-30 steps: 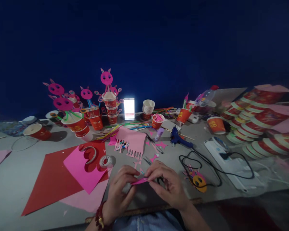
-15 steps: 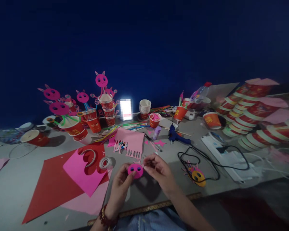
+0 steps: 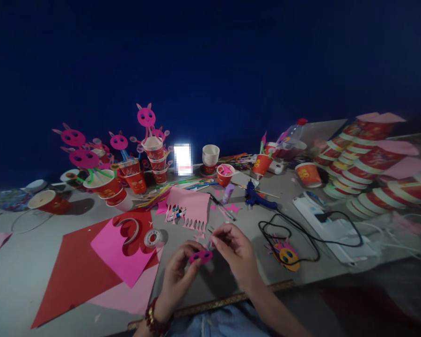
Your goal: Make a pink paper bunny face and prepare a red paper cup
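Since half a second ago you've tipped the pink cutout face (image 3: 201, 256) from upright to nearly flat, low in the centre of the frame. Your left hand (image 3: 177, 276) pinches its left edge; your right hand (image 3: 236, 250), just right of it, is closed on something too small to tell. Such a light pinch could let it slip or crease, I judge.

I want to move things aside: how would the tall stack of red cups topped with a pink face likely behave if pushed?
The stack of red cups probably tips easily: it stands narrow and tall, with the pink face high above. It looks like light paper, so it would likely slide or topple.
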The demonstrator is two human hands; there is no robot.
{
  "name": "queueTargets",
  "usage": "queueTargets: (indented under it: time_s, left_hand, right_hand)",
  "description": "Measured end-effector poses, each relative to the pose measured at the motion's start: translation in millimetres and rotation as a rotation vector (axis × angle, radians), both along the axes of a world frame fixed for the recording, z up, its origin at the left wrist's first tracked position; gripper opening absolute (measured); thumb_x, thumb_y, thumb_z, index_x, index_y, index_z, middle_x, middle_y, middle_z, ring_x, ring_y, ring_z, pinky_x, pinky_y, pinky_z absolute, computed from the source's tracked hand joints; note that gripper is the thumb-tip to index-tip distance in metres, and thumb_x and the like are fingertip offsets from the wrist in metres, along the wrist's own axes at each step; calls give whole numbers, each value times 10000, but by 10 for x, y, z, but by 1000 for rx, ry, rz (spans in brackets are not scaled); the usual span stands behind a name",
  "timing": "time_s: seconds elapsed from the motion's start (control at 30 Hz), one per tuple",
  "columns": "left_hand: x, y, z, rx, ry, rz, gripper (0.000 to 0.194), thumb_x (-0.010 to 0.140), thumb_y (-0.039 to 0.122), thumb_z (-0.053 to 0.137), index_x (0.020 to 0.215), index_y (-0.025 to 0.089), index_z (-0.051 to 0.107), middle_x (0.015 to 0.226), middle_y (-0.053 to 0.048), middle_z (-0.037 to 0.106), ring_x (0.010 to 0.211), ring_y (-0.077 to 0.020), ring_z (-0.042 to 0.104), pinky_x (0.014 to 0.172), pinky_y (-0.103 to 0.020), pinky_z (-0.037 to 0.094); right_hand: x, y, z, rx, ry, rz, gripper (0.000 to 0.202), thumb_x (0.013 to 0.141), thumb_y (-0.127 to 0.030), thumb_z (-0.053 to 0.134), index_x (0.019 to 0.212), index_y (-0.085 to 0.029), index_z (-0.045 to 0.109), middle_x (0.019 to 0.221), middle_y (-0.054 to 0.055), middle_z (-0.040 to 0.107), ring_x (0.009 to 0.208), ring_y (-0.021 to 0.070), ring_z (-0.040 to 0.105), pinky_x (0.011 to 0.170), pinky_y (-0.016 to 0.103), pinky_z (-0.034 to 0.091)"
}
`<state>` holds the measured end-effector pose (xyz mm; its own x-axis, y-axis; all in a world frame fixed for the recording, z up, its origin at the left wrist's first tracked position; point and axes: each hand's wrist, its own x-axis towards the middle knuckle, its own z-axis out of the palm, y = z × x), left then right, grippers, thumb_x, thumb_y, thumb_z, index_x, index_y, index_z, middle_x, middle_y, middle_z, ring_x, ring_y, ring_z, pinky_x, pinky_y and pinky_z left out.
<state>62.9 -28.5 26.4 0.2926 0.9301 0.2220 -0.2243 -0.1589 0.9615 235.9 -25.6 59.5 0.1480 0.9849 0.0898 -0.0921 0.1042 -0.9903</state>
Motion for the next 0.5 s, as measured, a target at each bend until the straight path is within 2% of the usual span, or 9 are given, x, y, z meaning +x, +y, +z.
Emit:
queueTargets:
  time_s: [0.2, 0.5]
  left_hand:
    - [55, -10, 39, -102, -41, 28, 153, 946, 239, 613, 819, 190, 542, 936, -52, 608, 892, -180, 576, 792, -273, 460]
    - [108, -2, 68, -190, -49, 95, 215, 890, 316, 688, 785, 185, 554, 906, -50, 632, 837, -178, 586, 747, -257, 476]
  right_hand:
    - [-31, -57, 79, 72, -65, -14, 46, 887, -261, 680, 906, -220, 673, 810, 9, 685, 758, 160, 653, 707, 259, 524]
    - [-42, -49, 87, 87, -84, -43, 37, 891, -255, 680, 904, -221, 678, 825, 24, 699, 776, 178, 672, 737, 281, 549]
